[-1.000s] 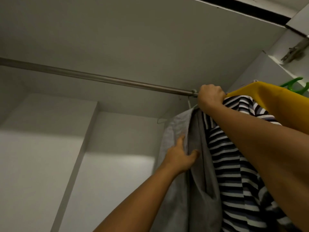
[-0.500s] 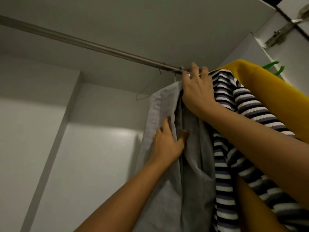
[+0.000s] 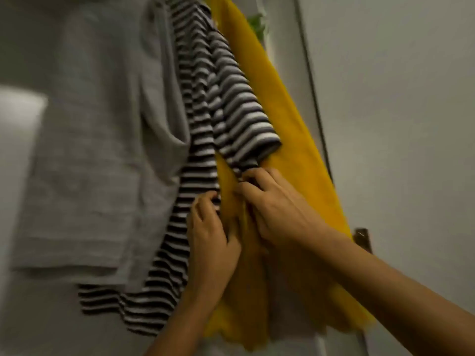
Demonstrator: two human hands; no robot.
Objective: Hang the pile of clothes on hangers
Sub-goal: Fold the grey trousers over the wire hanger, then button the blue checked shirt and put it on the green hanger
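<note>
**Parting the hung clothes: striped from yellow**

The left hand has its fingers curled round the right edge of the striped shirt, holding that cloth. The right hand, just beside it, has its fingers bent into a fold of the yellow garment, just under the cuff of the striped sleeve. Motion blur softens the fingertips, so how firm either hold is cannot be told.

Both hands work at the seam where these 2 garments meet, low on the cloth. The step in hand looks like spacing or straightening clothes that are already hung, not loading a new hanger. The next move probably calls for drawing the 2 pieces apart sideways so each falls free, with a gentle pull so nothing slips off its hanger. After that comes a release and a reach back for the next piece. The pile itself is out of view.

Counted, left to right:
- 3 garments hang in a row: the grey garment, the striped shirt, the yellow garment
- 2 hands are on them
- 1 scrap of green hanger shows far up, to the right of the yellow cloth; the other hangers are hidden
- 1 pale wardrobe wall stands to the right, with 1 dark fitting on it near the right forearm
</note>
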